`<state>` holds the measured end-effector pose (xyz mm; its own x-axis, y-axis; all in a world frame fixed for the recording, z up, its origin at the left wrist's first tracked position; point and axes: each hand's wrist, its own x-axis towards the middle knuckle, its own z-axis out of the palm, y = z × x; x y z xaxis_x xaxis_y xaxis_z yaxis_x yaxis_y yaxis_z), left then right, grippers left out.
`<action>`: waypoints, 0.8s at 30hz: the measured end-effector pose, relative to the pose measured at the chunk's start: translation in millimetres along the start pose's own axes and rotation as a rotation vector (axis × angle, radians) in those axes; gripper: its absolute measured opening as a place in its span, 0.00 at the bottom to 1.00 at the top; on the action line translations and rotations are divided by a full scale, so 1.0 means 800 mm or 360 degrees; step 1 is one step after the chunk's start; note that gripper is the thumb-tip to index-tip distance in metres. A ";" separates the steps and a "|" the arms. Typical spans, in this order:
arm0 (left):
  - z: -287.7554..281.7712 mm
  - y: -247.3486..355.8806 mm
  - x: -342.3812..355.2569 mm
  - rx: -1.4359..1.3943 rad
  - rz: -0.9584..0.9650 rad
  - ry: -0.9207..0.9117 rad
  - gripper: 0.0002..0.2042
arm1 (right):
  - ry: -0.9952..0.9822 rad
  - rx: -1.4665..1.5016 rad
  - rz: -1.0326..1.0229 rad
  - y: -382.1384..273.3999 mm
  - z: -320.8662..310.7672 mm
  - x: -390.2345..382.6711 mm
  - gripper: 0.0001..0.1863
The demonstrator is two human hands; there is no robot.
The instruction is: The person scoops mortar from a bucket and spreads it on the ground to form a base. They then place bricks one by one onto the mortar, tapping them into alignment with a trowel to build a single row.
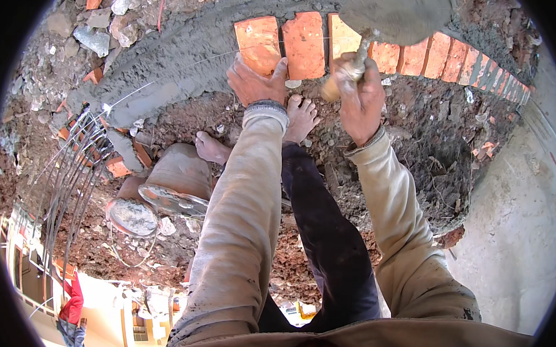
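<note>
My left hand (256,81) grips the near end of a broken red brick (256,39), thumb and fingers at its sides. Another brick (303,45) lies just right of it in the curved course, on wet grey mortar (164,69). My right hand (360,96) is closed round the handle of a trowel (390,14), whose mortar-coated blade is raised over the bricks. A thin string (131,92) runs across the mortar and bricks. My bare foot (300,120) is just below the bricks.
A row of laid bricks (444,57) curves right toward a grey concrete surface (512,202). Metal containers (175,175) stand left of my legs among rubble. Steel bars (73,171) project at the left. A person in red (73,298) is at the lower left.
</note>
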<state>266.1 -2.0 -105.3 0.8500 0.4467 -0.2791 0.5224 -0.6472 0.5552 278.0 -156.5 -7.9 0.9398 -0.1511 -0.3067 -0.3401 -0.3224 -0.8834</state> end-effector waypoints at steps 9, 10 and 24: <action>-0.002 -0.005 -0.005 0.0167 0.0024 0.0055 0.46 | 0.0054 0.0433 0.0026 -0.030 0.043 0.027 0.17; -0.002 -0.002 -0.004 0.0159 -0.0025 0.0016 0.46 | 0.0015 0.0564 0.0046 -0.031 0.051 0.033 0.18; -0.005 -0.009 0.007 0.0207 -0.0045 -0.0101 0.46 | -0.0430 0.0145 -0.0278 0.005 0.091 0.070 0.20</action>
<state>267.0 7.6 -107.8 0.8351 0.4287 -0.3446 0.5472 -0.7113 0.4411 332.1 -98.1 -54.7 0.9629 0.1566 -0.2197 -0.1797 -0.2349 -0.9552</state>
